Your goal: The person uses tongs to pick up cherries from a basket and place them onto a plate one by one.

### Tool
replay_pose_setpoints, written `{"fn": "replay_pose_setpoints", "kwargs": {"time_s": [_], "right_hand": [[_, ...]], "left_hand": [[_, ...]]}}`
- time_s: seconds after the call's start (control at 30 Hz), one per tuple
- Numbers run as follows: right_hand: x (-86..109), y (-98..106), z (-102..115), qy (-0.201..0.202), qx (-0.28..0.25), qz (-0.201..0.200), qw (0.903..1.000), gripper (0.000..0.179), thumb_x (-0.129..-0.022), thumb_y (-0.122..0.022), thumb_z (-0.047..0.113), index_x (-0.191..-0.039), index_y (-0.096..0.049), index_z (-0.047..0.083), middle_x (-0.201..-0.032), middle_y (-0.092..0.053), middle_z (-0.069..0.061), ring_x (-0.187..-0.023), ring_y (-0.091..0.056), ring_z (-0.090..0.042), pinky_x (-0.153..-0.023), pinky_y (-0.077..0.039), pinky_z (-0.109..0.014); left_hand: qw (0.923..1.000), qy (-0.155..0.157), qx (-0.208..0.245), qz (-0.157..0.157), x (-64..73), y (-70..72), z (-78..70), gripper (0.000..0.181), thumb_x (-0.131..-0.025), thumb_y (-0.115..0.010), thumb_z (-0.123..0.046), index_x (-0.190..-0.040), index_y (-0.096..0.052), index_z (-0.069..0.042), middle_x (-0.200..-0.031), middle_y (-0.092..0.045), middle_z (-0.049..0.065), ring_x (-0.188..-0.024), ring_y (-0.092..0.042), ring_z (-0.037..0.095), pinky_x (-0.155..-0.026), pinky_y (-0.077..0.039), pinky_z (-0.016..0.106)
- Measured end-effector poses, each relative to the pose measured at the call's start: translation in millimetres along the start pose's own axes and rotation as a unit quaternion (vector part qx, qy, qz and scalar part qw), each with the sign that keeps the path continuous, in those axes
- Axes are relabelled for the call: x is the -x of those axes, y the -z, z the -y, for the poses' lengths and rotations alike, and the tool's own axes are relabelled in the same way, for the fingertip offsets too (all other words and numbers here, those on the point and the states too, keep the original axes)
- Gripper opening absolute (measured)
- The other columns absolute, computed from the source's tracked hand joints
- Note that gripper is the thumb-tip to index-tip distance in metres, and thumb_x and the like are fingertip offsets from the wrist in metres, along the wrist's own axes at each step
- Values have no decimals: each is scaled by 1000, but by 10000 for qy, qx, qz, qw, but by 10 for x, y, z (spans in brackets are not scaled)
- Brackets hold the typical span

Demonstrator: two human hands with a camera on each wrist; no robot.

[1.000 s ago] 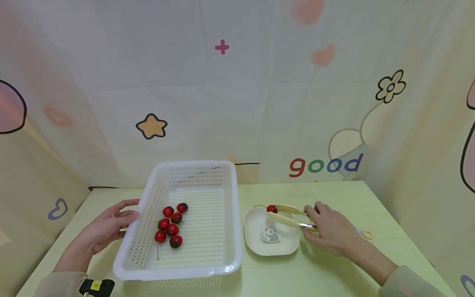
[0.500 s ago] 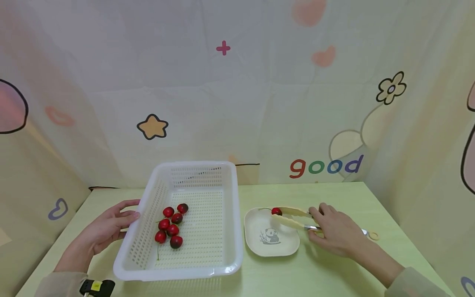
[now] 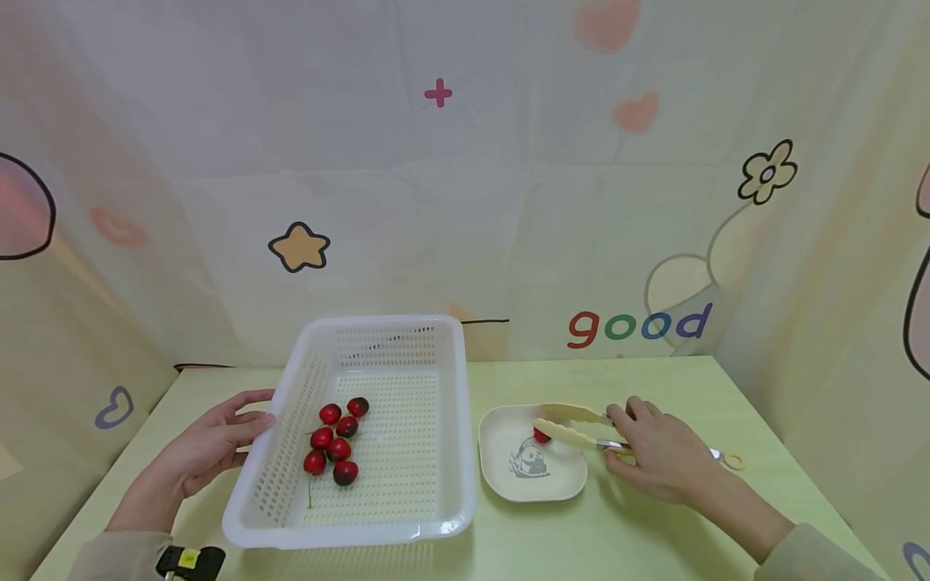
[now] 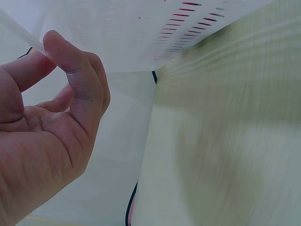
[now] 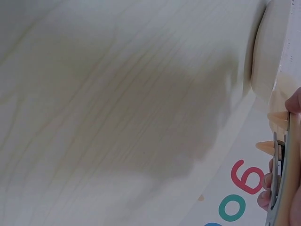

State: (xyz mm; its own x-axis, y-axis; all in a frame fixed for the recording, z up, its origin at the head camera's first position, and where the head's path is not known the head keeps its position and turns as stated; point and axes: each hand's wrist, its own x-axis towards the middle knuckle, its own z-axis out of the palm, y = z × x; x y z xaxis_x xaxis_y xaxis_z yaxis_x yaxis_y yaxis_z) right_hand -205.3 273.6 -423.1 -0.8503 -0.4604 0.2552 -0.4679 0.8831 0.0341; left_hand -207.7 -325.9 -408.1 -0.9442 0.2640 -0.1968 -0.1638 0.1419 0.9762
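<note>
In the head view my left hand (image 3: 216,442) pinches the left rim of a white plastic basket (image 3: 458,420). Its curled fingers (image 4: 77,70) show at that rim in the left wrist view. Several red cherries (image 3: 338,449) lie in the left half of the basket, one with a long stem. My right hand (image 3: 657,452) grips kitchen tongs (image 3: 570,434) with cream tips, their arms spread apart over a small square plate (image 3: 501,476) with a panda print. A single cherry (image 3: 541,436) is on the plate, partly hidden by the nearer tip.
Basket and plate stand side by side on a pale green wood-grain table (image 3: 603,532). A patterned cloth (image 3: 494,202) hangs behind and at both sides. The tongs' ring end (image 3: 735,461) sticks out past my right hand.
The cherry between the tongs' tips has come loose and dropped onto the plate, and the tips now stand wider apart. The right hand shifted slightly right. My left hand stayed put.
</note>
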Motion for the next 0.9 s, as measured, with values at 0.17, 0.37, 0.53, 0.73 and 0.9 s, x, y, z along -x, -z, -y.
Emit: {"fn": "replay_pose_setpoints", "kwargs": {"time_s": [0.17,0.37,0.53,0.73,0.9], "right_hand": [[-2,4,-2,40,50,-44,10000,37,-87,-70,37,-110,-57,13,-85,-43,0,-70,-41,-15,-55,-36,-30],[-20,12,5,61,41,-103,9999,40,-86,-70,37,-113,-58,11,-85,-43,1,-70,-40,-14,-55,-35,-29],[-49,14,12,46,-5,-113,9999,42,-86,-70,37,-115,-59,9,-85,-44,0,-71,-41,-14,-55,-35,-29],[-122,44,35,16,-65,-105,9999,44,-87,-70,38,-117,-59,8,-88,-46,-1,-72,-43,-16,-56,-37,-28],[-200,104,80,31,-163,-143,9998,45,-88,-69,38,-119,-59,7,-91,-49,-2,-73,-44,-16,-57,-38,-29]], "left_hand": [[10000,1,-8,-3,2,-2,-4,68,-107,-56,-20,-158,-17,1,-126,-64,6,-105,-70,25,-87,-59,48],[10000,11,-11,-7,6,-6,-8,68,-107,-56,-20,-158,-16,1,-124,-65,6,-104,-70,25,-86,-59,47],[10000,14,-11,-11,5,-4,-5,69,-107,-56,-21,-158,-16,1,-124,-65,5,-104,-70,25,-86,-59,47],[10000,-2,15,18,-7,15,8,68,-107,-56,-20,-158,-16,1,-122,-66,4,-103,-71,24,-86,-59,46],[10000,10,28,25,-8,12,7,68,-108,-55,-20,-159,-16,1,-122,-66,3,-103,-71,23,-85,-59,45]]}}
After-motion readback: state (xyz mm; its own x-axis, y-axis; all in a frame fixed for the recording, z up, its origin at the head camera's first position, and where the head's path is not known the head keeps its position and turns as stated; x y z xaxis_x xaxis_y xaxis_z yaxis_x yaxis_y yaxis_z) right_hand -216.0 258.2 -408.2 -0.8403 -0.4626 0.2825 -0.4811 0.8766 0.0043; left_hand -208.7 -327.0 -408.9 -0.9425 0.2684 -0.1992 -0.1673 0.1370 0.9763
